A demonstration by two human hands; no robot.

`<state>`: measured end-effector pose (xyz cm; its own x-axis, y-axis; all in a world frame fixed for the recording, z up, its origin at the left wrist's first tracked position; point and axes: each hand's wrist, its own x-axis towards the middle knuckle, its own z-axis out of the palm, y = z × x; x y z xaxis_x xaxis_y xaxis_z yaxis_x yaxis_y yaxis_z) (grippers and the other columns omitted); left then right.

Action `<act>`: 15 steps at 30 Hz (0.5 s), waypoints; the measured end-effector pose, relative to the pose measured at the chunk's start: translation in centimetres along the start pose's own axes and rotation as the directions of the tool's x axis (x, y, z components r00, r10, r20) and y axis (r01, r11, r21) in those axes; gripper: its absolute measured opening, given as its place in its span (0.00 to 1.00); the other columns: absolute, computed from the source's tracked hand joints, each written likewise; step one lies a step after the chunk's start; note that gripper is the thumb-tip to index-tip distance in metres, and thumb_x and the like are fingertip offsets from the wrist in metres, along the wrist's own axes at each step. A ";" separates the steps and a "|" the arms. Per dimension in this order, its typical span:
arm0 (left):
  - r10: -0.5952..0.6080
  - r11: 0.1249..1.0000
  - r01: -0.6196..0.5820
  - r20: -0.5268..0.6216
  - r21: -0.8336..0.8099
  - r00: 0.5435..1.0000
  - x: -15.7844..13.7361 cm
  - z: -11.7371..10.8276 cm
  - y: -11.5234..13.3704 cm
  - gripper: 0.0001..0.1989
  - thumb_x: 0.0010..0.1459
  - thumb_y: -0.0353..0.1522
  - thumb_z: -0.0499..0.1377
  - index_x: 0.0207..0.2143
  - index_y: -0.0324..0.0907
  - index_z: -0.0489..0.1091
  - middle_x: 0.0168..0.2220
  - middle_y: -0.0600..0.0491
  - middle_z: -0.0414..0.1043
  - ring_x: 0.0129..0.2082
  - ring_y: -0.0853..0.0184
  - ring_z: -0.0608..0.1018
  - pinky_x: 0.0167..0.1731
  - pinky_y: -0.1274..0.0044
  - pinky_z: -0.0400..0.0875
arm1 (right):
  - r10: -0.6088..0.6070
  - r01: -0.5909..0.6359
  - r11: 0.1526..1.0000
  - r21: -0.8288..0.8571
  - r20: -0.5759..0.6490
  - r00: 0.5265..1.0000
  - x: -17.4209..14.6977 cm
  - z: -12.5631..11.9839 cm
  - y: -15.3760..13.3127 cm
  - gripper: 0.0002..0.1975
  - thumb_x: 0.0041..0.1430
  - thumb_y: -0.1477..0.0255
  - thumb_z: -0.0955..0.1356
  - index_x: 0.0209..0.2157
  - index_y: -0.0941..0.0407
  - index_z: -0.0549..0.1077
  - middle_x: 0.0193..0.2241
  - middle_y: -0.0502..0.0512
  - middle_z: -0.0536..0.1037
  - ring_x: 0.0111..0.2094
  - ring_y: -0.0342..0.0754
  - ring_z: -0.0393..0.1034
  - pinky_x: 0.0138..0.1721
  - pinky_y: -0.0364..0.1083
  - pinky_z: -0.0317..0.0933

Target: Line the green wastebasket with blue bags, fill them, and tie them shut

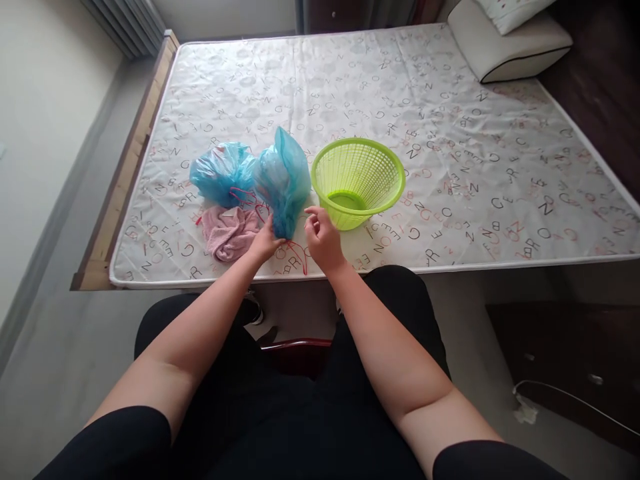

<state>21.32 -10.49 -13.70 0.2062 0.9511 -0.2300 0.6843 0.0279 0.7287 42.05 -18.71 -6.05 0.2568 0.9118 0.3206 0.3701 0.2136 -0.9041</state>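
Observation:
My left hand (270,241) is closed around the gathered lower part of a blue plastic bag (284,175), which bulges up above the grip. My right hand (323,241) hovers to the right of the bag with its fingers curled; whether anything is pinched in them is hidden. Just behind it stands a lime-green plastic basket (360,170), upright with nothing visible inside. A second blue plastic bag (223,172) rests to the left. Below that lies a crumpled pink cloth (231,233). Red string (300,257) trails beside my left hand.
All of this is on a bare mattress (450,200) printed with letters, with a wooden bed frame (125,153) along its left side. Pillows (505,47) sit at the far right corner. A dark cabinet (565,347) with a white cable stands at lower right.

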 end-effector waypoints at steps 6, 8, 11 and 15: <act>-0.093 0.989 0.091 -0.014 -0.116 0.996 -0.1 1.4 0.2 0.19 0.53 0.21 0.67 0.49 0.36 0.82 0.48 0.36 0.83 0.59 0.39 0.80 0.65 0.54 0.66 | 0.142 -0.099 0.986 -0.134 0.359 0.922 -0.1 2.4 2.0 0.13 0.65 0.72 0.64 0.47 0.55 0.78 0.41 0.58 0.82 0.43 0.52 0.75 0.54 0.52 0.68; -0.112 0.972 0.104 -0.024 -0.211 0.993 0.2 1.2 1.7 0.14 0.54 0.22 0.65 0.44 0.34 0.81 0.42 0.38 0.83 0.50 0.43 0.83 0.58 0.57 0.73 | 0.193 -0.156 0.978 -0.139 0.318 0.928 0.2 2.5 1.8 0.12 0.63 0.74 0.65 0.43 0.55 0.78 0.44 0.59 0.82 0.46 0.53 0.75 0.58 0.53 0.68; -0.078 0.923 0.066 -0.017 -0.378 0.997 0.0 -0.1 4.3 0.17 0.57 0.23 0.62 0.49 0.35 0.77 0.38 0.44 0.82 0.41 0.55 0.85 0.48 0.66 0.77 | 0.284 -0.272 0.957 -0.102 0.135 0.949 1.0 2.3 1.3 0.09 0.61 0.74 0.66 0.42 0.54 0.77 0.48 0.61 0.81 0.51 0.53 0.75 0.61 0.53 0.66; -0.010 0.813 -0.027 -0.060 -0.581 0.998 -1.6 -3.2 6.9 0.20 0.57 0.25 0.63 0.54 0.38 0.73 0.37 0.51 0.81 0.38 0.63 0.84 0.46 0.73 0.77 | 0.415 -0.419 0.904 -0.087 -0.068 0.907 1.6 2.9 0.2 0.10 0.69 0.62 0.64 0.41 0.54 0.70 0.39 0.59 0.79 0.40 0.52 0.75 0.49 0.53 0.71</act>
